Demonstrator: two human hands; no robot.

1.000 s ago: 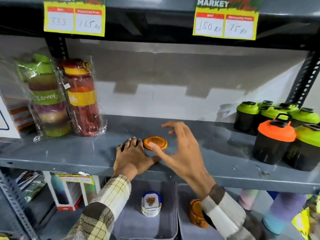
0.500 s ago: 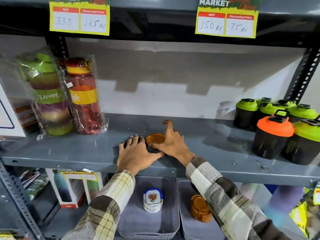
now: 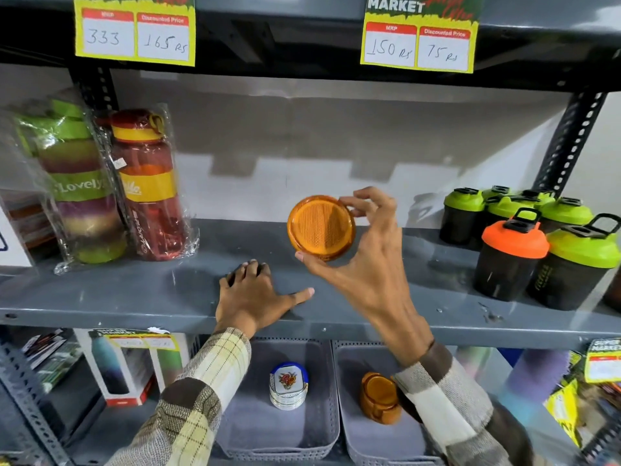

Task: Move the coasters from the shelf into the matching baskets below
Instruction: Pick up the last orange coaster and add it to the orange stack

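Observation:
My right hand (image 3: 366, 264) holds a round orange coaster (image 3: 321, 227) by its rim, tilted up above the grey shelf (image 3: 134, 297). My left hand (image 3: 253, 297) lies flat on the shelf's front edge, fingers spread, holding nothing. On the level below stand two grey baskets. The left basket (image 3: 322, 442) holds a stack of white and blue floral coasters (image 3: 288, 385). The right basket (image 3: 353, 445) holds a stack of orange coasters (image 3: 379, 396), partly hidden by my right sleeve.
Two wrapped bottles (image 3: 144, 183) stand at the shelf's left. Several black shakers with green and orange lids (image 3: 510, 253) crowd the right. Price tags (image 3: 134, 31) hang from the shelf above. Boxed bottles (image 3: 121, 368) sit lower left.
My right hand closed on the orange coaster lying on the shelf and lifted it up, turning it on edge. My left hand stayed on the shelf.

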